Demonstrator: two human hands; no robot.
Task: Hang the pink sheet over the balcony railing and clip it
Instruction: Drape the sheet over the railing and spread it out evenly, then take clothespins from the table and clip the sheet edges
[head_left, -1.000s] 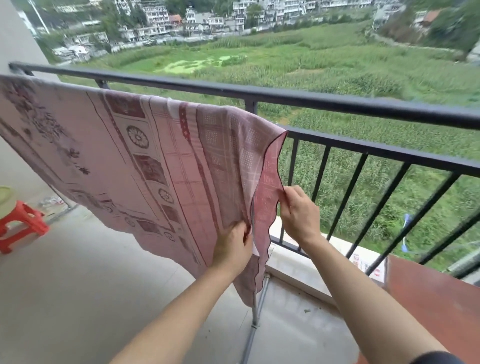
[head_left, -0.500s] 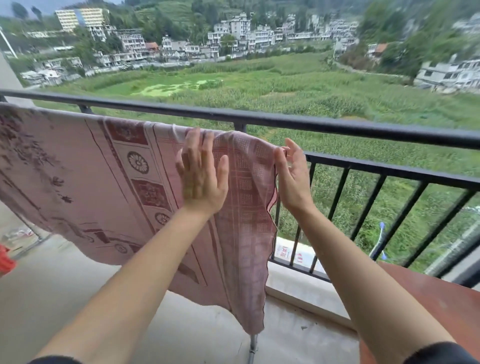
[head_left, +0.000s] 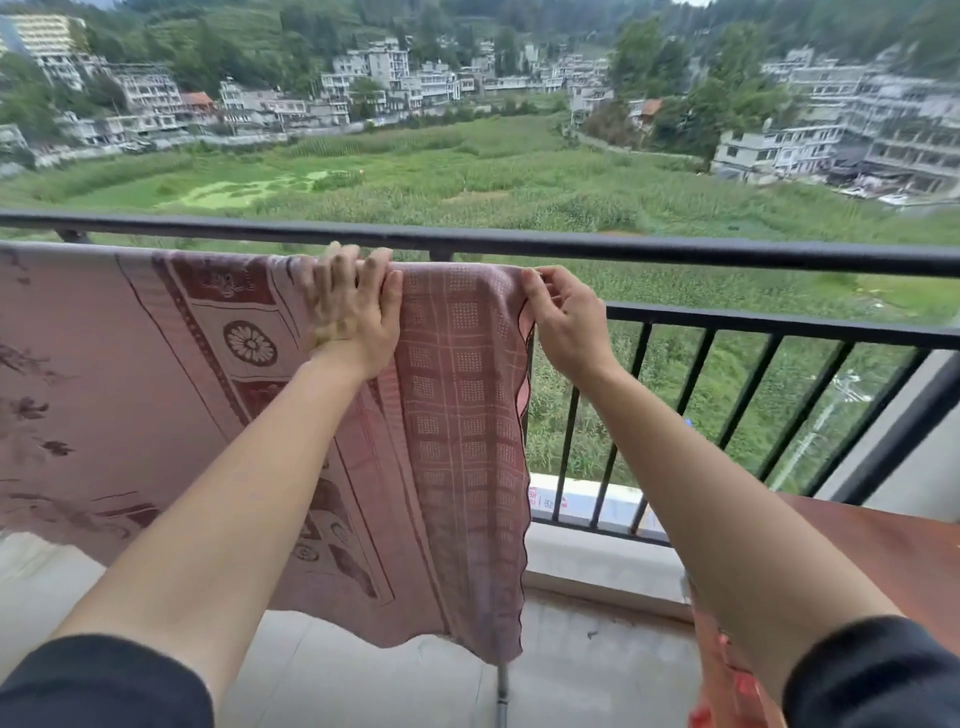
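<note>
The pink patterned sheet (head_left: 218, 395) hangs draped from left to centre, its top fold just below the black top rail of the balcony railing (head_left: 675, 252). What carries the fold is hidden by the cloth. My left hand (head_left: 353, 317) lies flat on the sheet near its right end, fingertips bent over the top fold. My right hand (head_left: 563, 317) pinches the sheet's upper right corner beside the railing's second bar.
Vertical bars (head_left: 691, 410) fill the railing to the right of the sheet. A reddish-brown table top (head_left: 883, 561) stands at the right, with something red (head_left: 727, 691) under my right forearm. A thin metal pole (head_left: 501, 693) rises below the sheet's right edge. A low concrete kerb (head_left: 597, 564) runs under the railing.
Both hands have risen from the sheet's lower right edge to its top fold. The view has tilted upward, and the sheet's right end now hangs straighter.
</note>
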